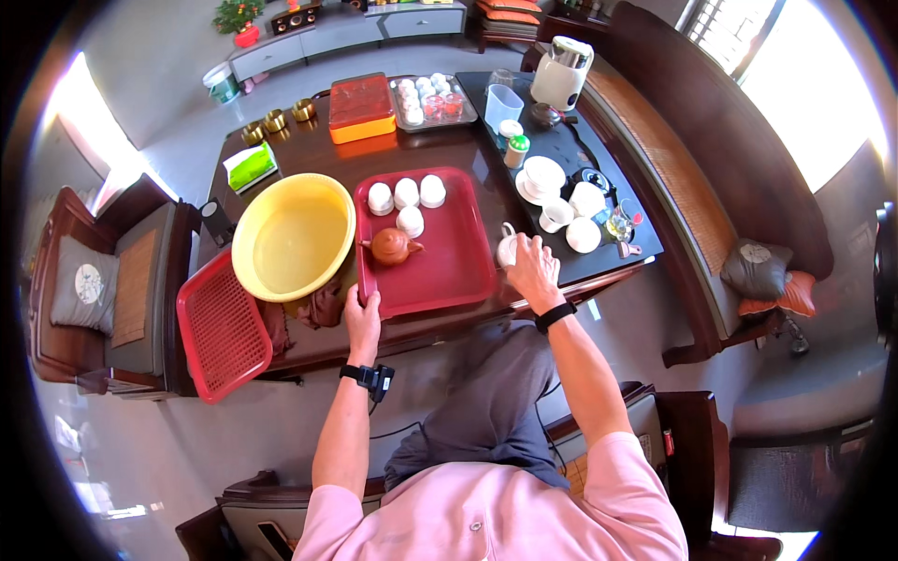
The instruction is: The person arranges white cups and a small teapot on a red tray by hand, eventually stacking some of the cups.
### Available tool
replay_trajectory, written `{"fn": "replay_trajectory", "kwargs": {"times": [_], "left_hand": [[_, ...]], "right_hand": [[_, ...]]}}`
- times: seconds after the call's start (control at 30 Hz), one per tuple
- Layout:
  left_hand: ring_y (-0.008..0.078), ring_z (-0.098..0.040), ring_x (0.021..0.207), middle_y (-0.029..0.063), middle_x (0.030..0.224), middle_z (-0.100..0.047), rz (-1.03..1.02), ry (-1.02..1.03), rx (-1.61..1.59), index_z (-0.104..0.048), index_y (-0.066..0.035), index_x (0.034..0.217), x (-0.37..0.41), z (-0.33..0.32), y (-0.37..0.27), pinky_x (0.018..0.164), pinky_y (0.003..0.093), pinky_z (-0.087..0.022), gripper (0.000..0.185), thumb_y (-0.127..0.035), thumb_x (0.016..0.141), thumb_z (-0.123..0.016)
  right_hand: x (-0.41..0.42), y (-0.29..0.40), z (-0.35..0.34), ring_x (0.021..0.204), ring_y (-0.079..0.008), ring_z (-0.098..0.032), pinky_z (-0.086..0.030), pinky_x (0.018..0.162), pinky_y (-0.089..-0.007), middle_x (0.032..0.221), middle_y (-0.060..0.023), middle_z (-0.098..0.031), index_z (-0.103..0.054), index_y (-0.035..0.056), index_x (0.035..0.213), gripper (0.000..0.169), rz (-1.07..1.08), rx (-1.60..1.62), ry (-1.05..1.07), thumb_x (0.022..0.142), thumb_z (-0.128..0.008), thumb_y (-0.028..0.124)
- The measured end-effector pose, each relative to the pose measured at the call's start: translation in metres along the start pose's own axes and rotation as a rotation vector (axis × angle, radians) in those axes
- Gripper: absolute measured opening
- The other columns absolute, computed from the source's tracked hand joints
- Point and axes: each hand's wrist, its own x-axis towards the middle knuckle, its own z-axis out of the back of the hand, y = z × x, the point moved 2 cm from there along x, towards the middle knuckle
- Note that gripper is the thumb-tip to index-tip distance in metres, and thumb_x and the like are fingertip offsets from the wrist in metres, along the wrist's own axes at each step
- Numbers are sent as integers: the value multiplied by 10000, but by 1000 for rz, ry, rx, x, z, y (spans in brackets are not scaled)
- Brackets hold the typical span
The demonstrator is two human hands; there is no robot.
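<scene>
My left hand (363, 324) grips the near left corner of a red plastic tray (449, 280), thumb on the rim. Toward the tray's far left stand several white cups (407, 194), some apparently stacked. A brown clay teapot (391, 247) sits just in front of them. My right hand (535, 270) is closed around a small white handled vessel (505, 250), just right of the tray. The fingers hide part of this vessel. Close by on the black tea board (512, 203) are a white lidded bowl on a saucer (541, 179) and a white cup (555, 214).
Left of the tray stands a yellow basin (291, 238), with a red perforated tray (223, 329) and brown cloth (324, 306) beside it. A white kettle (561, 73), glass cup (623, 219) and brush (629, 249) are on the right. An orange box (362, 112) lies farther back.
</scene>
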Motion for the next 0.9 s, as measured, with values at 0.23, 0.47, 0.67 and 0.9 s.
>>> {"fn": "replay_trajectory", "kwargs": {"times": [0.23,0.47,0.67,0.9], "left_hand": [[281,-677,1002,185,1091,-706,-46,8,106,-590,33,1291,-8,-1,-7,925,392,-515,386,-118,937,-610],[344,-695,1010,219,1090,-709,-80,-48,171,-599,17,1296,-15,-1,7,915,418,-527,402,-129,922,-631],[287,-694,967,201,1064,-710,-115,-42,135,-601,16,1298,-16,-4,4,878,387,-532,389,-130,940,-640],[376,-691,1023,233,1118,-707,-86,-17,123,-602,12,1291,-18,-5,-4,909,445,-530,394,-134,929,-660]], "right_hand": [[7,-6,-1,1077,-414,-639,-512,837,-577,1157,-189,-579,-567,78,1236,452,18,-46,-39,807,-693,143],[8,63,35,1102,-393,-656,-523,891,-530,1196,-195,-659,-618,51,1209,418,304,127,-46,861,-745,243],[38,139,-22,868,-459,-718,-551,777,-581,913,-244,-731,-672,41,996,193,384,188,121,879,-563,148],[39,152,-43,947,-457,-719,-568,841,-550,971,-265,-735,-776,41,988,294,279,251,289,851,-596,228]]}}
